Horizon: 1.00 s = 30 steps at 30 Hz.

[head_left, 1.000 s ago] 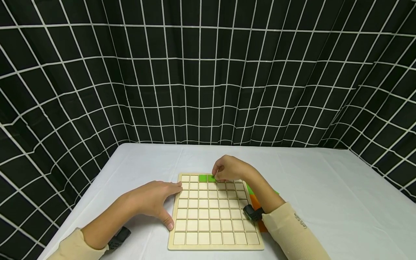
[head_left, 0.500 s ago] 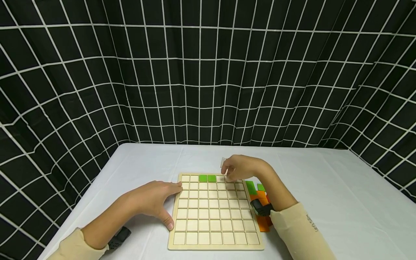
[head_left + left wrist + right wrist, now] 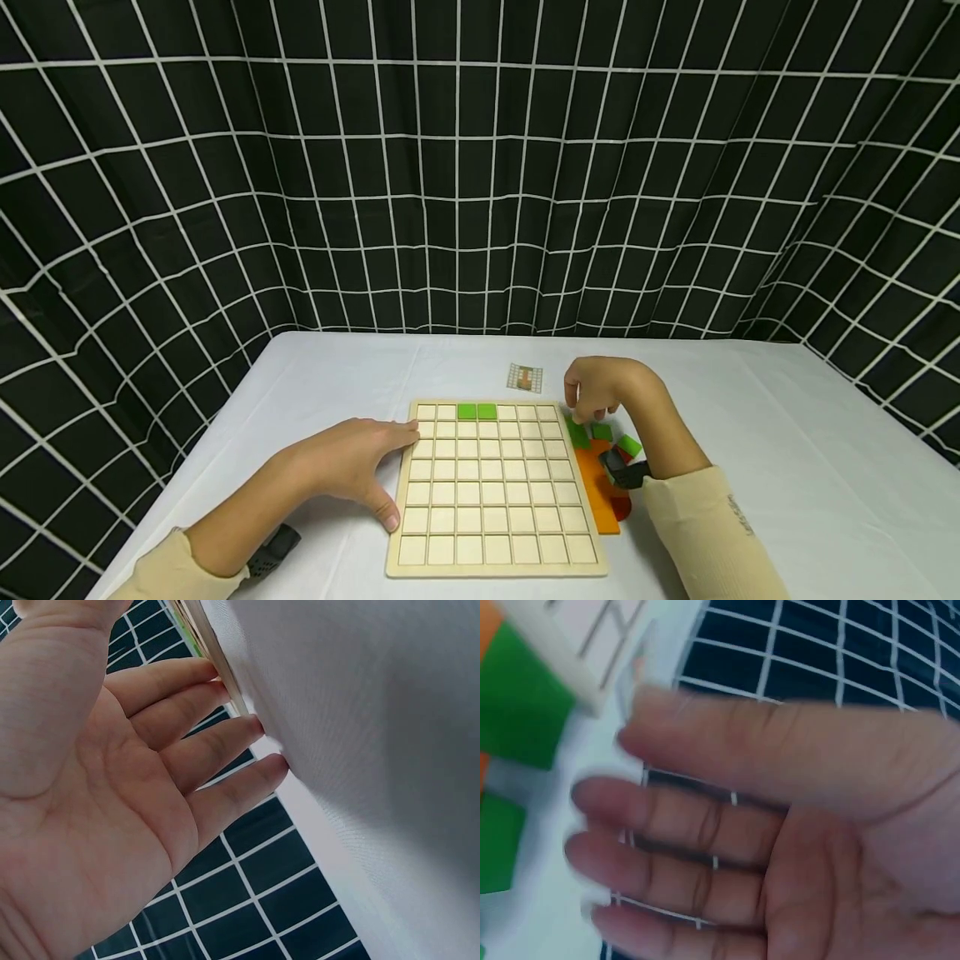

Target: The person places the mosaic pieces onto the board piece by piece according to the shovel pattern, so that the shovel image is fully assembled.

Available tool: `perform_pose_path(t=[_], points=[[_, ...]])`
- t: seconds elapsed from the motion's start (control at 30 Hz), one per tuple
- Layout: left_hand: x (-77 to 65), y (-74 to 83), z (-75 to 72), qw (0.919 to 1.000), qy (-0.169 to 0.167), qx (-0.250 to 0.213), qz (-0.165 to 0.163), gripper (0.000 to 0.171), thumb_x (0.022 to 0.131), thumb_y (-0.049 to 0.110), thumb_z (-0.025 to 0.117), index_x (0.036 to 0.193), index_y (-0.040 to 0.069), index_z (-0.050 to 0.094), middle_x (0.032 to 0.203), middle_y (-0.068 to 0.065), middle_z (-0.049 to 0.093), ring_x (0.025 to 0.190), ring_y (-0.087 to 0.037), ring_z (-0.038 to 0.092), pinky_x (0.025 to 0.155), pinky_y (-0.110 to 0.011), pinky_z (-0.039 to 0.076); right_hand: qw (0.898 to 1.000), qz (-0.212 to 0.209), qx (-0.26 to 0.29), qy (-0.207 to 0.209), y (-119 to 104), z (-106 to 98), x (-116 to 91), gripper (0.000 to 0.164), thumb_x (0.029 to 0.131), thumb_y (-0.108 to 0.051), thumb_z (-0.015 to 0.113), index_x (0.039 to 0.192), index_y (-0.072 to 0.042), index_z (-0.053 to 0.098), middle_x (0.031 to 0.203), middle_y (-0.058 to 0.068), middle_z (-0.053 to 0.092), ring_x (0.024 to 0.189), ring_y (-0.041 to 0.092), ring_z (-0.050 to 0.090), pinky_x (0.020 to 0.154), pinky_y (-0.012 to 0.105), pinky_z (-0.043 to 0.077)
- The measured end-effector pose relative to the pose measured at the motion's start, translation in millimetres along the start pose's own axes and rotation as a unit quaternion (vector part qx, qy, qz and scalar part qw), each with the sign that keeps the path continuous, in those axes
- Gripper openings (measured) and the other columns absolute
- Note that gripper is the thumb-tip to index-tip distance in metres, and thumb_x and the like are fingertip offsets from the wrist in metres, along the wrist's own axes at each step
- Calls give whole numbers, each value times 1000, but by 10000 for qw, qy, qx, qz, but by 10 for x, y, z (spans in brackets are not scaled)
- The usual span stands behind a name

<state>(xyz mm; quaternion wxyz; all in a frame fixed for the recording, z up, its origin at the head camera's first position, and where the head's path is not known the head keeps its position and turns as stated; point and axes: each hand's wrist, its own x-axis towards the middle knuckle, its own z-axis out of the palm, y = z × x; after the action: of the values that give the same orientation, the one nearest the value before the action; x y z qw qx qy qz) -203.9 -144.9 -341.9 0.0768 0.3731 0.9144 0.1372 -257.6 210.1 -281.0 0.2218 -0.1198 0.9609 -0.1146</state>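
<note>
A pale wooden grid board (image 3: 480, 500) lies on the white table, with two green square tiles (image 3: 477, 412) side by side in its far row. My left hand (image 3: 348, 458) is spread along the board's left edge; its straight fingertips rest at that edge, as the left wrist view also shows. Past the board's far right corner, my right hand (image 3: 600, 385) hovers with fingers loosely bent and nothing between them. Just below its fingertips lies a green piece (image 3: 577, 432), with a smaller green square (image 3: 602, 432) alongside. In the right wrist view, green pieces (image 3: 521, 697) appear beside the fingers.
Orange pieces (image 3: 596, 487) lie along the board's right side, with a red rounded piece (image 3: 621, 507) by them. Another green piece (image 3: 628, 446) is near my right wrist. A small grid-patterned card (image 3: 524, 378) lies beyond the board. A black curtain with white lines (image 3: 480, 167) surrounds the table.
My right hand has let go of the second green tile in the far row and moved right, over to the loose pieces. The patterned card has come into view. The left hand has stayed put.
</note>
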Motion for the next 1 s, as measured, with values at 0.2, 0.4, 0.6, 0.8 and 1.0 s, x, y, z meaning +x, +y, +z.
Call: perform_pose_path(t=[0.2,0.4,0.6,0.8,1.0], points=[[0,-5,3,10000,-20,-5,9,112,55,64,86,141,0,54,147,-16,51,132,-32,51,108,-48,42,9982,550,-58,-233,71,84,87,24,74,-11,84,91,-8,67,83,6,64,75,27,64,71,42,58],[-2,-4,-5,10000,-41,-49,-75,113,55,65,85,142,0,53,148,-15,50,133,-33,50,108,-49,41,9983,487,9,-323,50,132,135,25,72,-6,84,87,-9,65,81,6,63,69,24,60,57,30,49],[-5,-8,-10,9999,-19,-68,-106,114,54,65,86,142,0,53,148,-15,50,133,-33,50,108,-50,40,9988,423,-36,-233,42,147,131,26,73,-6,85,88,-9,64,79,5,63,69,23,59,56,29,47],[-11,-4,-7,9999,-4,-129,-110,116,53,66,86,142,-1,53,148,-15,50,133,-34,50,109,-50,40,9991,407,-11,-149,41,162,141,29,73,-5,86,90,-7,62,79,5,62,66,21,54,56,29,47],[-9,-2,-10,9998,-26,-130,-139,115,54,65,86,142,-1,53,148,-14,50,133,-34,49,109,-49,40,9995,290,77,-86,16,162,119,29,73,-3,84,89,-6,61,77,6,63,64,20,55,57,28,48]])
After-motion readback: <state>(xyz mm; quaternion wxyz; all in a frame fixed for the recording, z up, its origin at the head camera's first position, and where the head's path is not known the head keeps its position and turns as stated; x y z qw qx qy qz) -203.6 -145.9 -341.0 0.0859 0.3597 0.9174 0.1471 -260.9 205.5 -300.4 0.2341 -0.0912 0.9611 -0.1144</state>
